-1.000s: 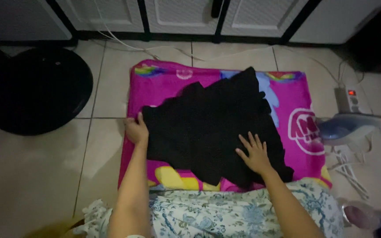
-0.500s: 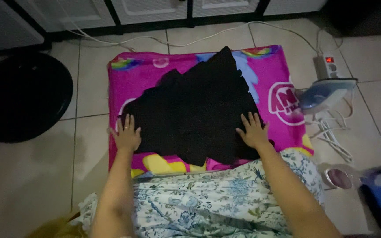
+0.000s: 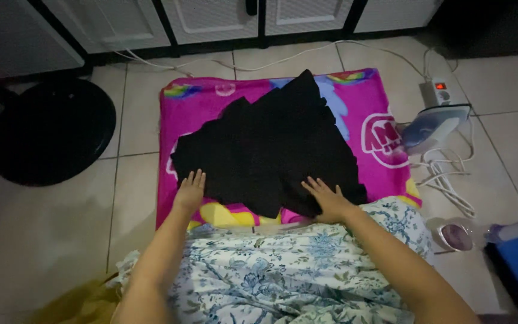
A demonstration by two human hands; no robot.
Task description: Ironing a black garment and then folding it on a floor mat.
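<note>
Your left hand [image 3: 189,191] lies flat, fingers spread, on the near left edge of the black, crumpled cloth garment [image 3: 268,150], and your right hand [image 3: 326,200] lies likewise flat with fingers splayed on its near right edge; neither hand pinches or grasps anything. The garment sits in the middle of the bright pink fleece blanket with cartoon print [image 3: 377,108], which is laid on the pale tiled floor [image 3: 61,222] as a pressing pad. The garment's outline is uneven: a peak points to the far side and folds show along the right edge, so it is not yet flat. In my judgement the step in hand is spreading and smoothing the cloth with both palms. The next move calls for you to draw the near edges outward and press the ridges down, working from the centre toward the far peak, without dragging the blanket beneath. The blue and white electric iron [image 3: 433,127] rests at the right edge of the blanket, apart from the garment, with its white coiled cord [image 3: 448,180] lying near it on the floor and a white power strip with a red light [image 3: 436,93] just beyond it. A round black lid-like object [image 3: 52,129] lies well apart to the left. A blue floral cloth [image 3: 295,270] covers your lap at the near side.
</note>
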